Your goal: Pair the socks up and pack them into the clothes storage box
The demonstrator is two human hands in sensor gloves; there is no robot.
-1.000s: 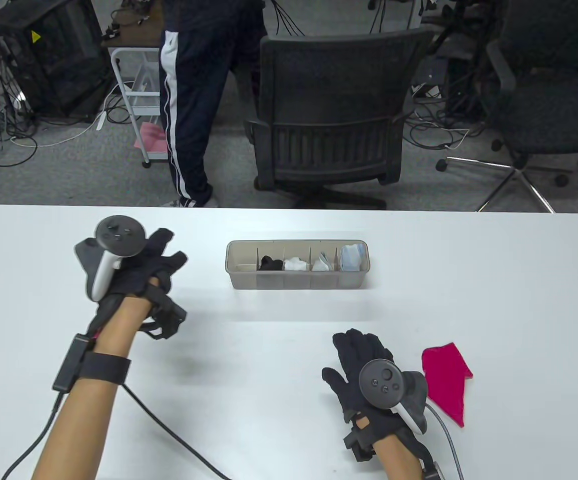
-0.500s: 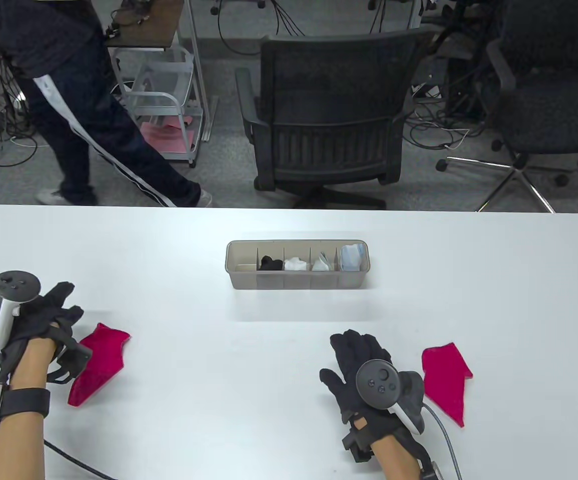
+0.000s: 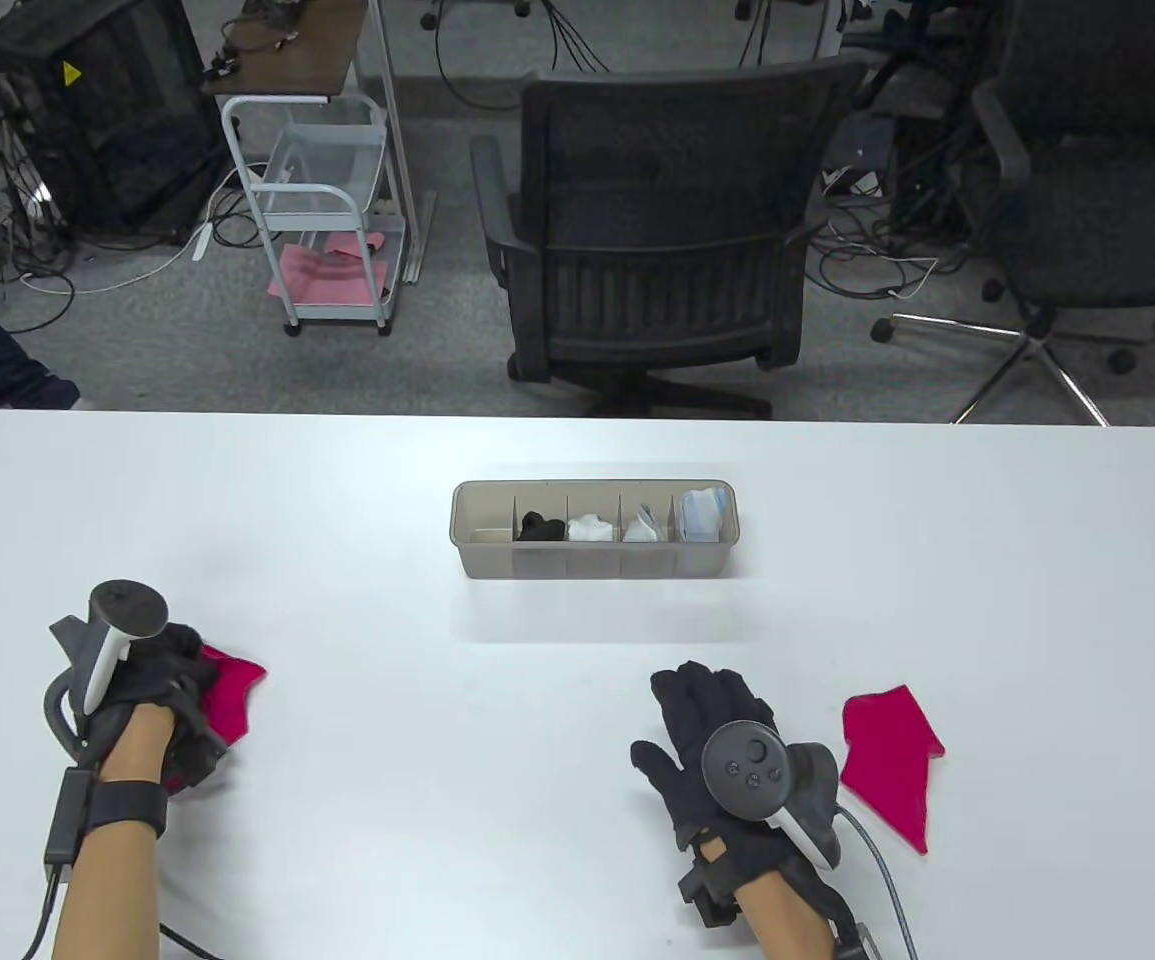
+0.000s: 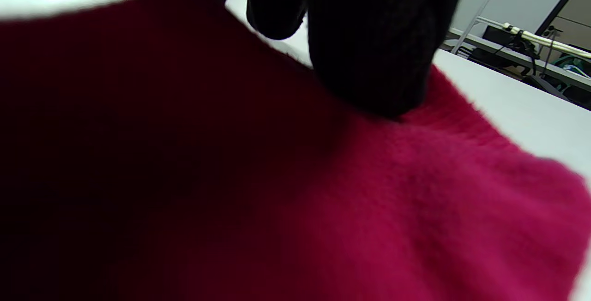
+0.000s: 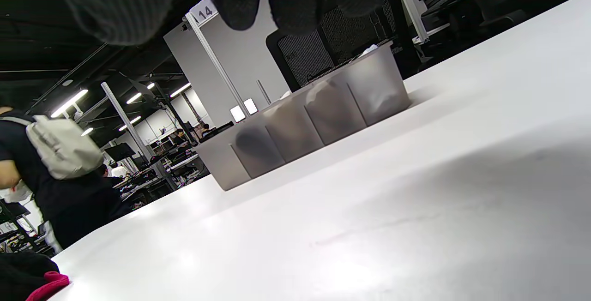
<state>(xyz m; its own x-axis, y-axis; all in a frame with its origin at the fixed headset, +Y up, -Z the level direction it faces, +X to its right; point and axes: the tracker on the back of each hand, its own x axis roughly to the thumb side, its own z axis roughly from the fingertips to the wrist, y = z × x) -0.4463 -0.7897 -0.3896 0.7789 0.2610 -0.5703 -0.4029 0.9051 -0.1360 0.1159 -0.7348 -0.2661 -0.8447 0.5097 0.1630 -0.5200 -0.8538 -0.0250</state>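
Observation:
A red sock (image 3: 239, 690) lies near the table's front left. My left hand (image 3: 192, 668) sits curled over its near end and grips it. In the left wrist view the sock (image 4: 415, 190) fills the frame, with a gloved fingertip (image 4: 369, 38) pressing into it. A second red sock (image 3: 892, 760) lies flat just right of my right hand (image 3: 702, 700), which rests open, palm down, on the table without touching it. The grey storage box (image 3: 594, 572) stands mid-table. Its leftmost compartment holds nothing; the others hold black, white, pale and light blue socks.
A black office chair (image 3: 657, 220) stands behind the table's far edge, with a white cart (image 3: 327, 200) and floor cables to its left. In the right wrist view a person with a backpack (image 5: 55, 176) stands off to the left, beyond the box (image 5: 304, 125).
My left hand came back from mid-left to the front left and closed on a red sock that was not on the table a second ago. The person behind the table walked off left. My right hand barely shifted.

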